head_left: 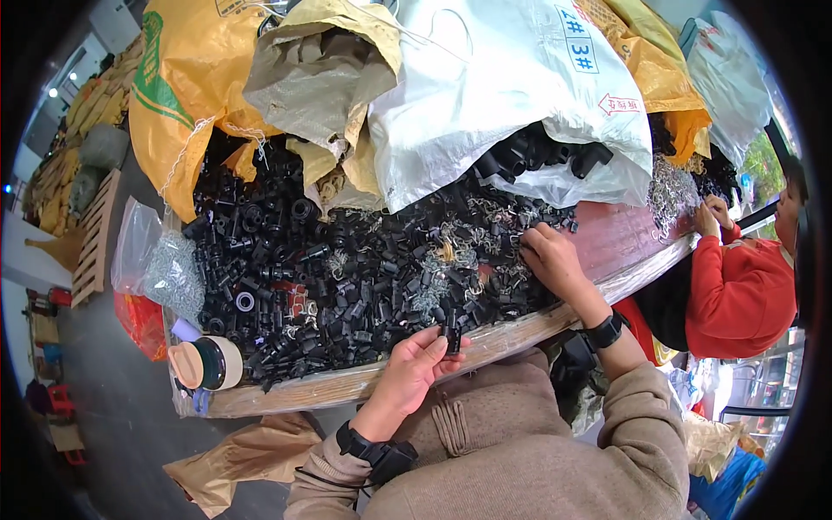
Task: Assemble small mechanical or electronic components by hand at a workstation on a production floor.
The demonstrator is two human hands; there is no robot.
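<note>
A small black part (pixel 451 334) stands pinched between the left hand's (pixel 418 364) thumb and fingers, just above the table edge (pixel 295 396); the grip hides some of it. Beyond the edge, the right hand (pixel 556 265) bends its fingers into the heap of black parts (pixel 364 299); I cannot tell whether it holds anything. Farther from the edge, a white sack (pixel 494 87), cut off above, covers some of the heap.

Grey floor (pixel 97 351), window (pixel 766 173) at right
</note>
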